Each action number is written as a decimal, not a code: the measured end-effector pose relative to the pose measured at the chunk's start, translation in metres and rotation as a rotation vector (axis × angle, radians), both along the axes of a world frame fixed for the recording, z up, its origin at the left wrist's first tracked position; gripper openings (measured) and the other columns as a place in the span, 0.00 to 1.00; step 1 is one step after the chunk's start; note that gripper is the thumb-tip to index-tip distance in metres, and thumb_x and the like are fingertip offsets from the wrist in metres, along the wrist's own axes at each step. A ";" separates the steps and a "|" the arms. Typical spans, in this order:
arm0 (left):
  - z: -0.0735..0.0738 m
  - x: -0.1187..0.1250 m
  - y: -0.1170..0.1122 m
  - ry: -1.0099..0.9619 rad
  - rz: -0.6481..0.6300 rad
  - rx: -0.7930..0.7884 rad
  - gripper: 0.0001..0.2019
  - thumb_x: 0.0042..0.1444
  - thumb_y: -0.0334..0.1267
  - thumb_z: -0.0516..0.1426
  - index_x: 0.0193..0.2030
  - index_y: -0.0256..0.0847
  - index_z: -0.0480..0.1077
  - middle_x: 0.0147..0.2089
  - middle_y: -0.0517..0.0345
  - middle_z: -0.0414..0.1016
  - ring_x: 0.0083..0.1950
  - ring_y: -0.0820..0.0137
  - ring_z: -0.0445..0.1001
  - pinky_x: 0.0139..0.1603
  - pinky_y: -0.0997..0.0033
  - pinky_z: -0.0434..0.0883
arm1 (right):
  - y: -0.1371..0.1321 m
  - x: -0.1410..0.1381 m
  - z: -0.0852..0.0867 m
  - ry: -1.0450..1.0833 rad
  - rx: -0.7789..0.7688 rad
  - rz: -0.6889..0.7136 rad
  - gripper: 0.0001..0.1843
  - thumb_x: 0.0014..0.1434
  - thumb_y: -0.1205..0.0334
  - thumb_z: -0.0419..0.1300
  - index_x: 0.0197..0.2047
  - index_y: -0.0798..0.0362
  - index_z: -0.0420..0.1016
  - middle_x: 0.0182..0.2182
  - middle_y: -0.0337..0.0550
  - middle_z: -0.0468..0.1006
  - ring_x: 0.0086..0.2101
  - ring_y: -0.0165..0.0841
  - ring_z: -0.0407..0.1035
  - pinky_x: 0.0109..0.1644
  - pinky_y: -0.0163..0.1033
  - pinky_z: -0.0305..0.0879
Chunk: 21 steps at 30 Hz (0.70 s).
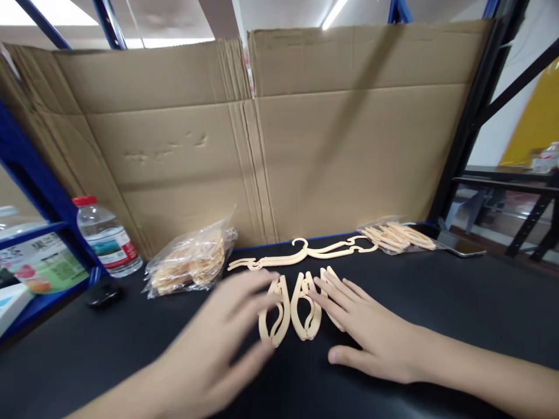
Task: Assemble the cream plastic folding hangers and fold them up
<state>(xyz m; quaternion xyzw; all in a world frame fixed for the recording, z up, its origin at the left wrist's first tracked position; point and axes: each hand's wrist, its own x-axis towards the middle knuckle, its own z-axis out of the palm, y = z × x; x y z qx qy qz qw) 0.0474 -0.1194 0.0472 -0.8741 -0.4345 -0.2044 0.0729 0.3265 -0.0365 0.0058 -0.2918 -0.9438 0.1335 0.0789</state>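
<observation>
Three cream folding clothes hangers lie folded side by side on the black table. My left hand, a little blurred, reaches over the left folded hanger with thumb and fingers apart and covers part of it. Between my two hands is the middle folded hanger. My right hand spreads flat over the right folded hanger, hiding most of it, its fingertips close to the middle one. Whether either hand touches a hanger I cannot tell. Behind them lies an unfolded hanger with its hook pointing away.
A clear bag of hanger parts sits at the back left, beside a red-capped water bottle. Another bag and a phone-like flat object are at the back right. A cardboard wall closes off the table's far side.
</observation>
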 end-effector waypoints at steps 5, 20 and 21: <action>-0.042 0.022 0.015 0.151 -0.114 -0.225 0.38 0.58 0.57 0.53 0.70 0.49 0.43 0.72 0.53 0.44 0.71 0.47 0.44 0.66 0.39 0.47 | -0.003 -0.008 -0.002 -0.028 -0.042 0.023 0.43 0.62 0.36 0.47 0.70 0.51 0.36 0.68 0.49 0.35 0.66 0.47 0.29 0.67 0.59 0.31; -0.042 0.018 0.031 0.073 -0.119 -0.351 0.37 0.59 0.50 0.55 0.70 0.51 0.41 0.72 0.51 0.41 0.71 0.47 0.39 0.65 0.34 0.43 | 0.017 -0.024 -0.009 0.001 0.009 0.016 0.44 0.62 0.38 0.48 0.70 0.56 0.38 0.68 0.53 0.40 0.66 0.47 0.29 0.67 0.60 0.31; -0.042 0.019 0.030 0.073 -0.113 -0.353 0.37 0.58 0.50 0.55 0.70 0.51 0.42 0.72 0.51 0.41 0.71 0.46 0.39 0.65 0.34 0.43 | 0.017 -0.023 -0.009 0.000 0.009 0.015 0.44 0.62 0.38 0.48 0.70 0.56 0.38 0.68 0.53 0.40 0.66 0.47 0.29 0.67 0.60 0.31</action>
